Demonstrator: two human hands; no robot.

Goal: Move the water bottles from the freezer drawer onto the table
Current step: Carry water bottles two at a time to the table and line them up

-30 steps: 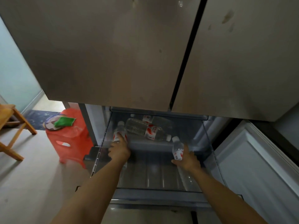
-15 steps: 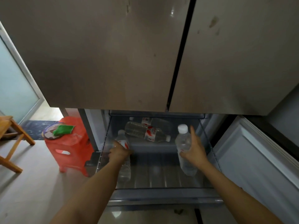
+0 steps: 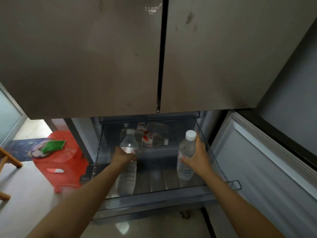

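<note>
The freezer drawer (image 3: 154, 198) is pulled out below the closed fridge doors. My left hand (image 3: 122, 156) grips a clear water bottle (image 3: 128, 169) with a white cap, held upright over the drawer's left side. My right hand (image 3: 199, 155) grips a second clear water bottle (image 3: 186, 152), upright over the right side. Two more water bottles with red-and-white labels (image 3: 151, 139) lie on their sides at the back of the drawer, one behind the other.
The two grey fridge doors (image 3: 120, 57) hang close overhead. An open lower door (image 3: 257, 160) stands to the right of the drawer. A red plastic stool (image 3: 60, 162) with a green cloth (image 3: 53, 146) stands on the floor at left, with a wooden chair leg (image 3: 8, 158) beyond.
Both hands have lifted their bottles from lying in the drawer to upright. The right bottle rose first; the left bottle now stands up too.
</note>
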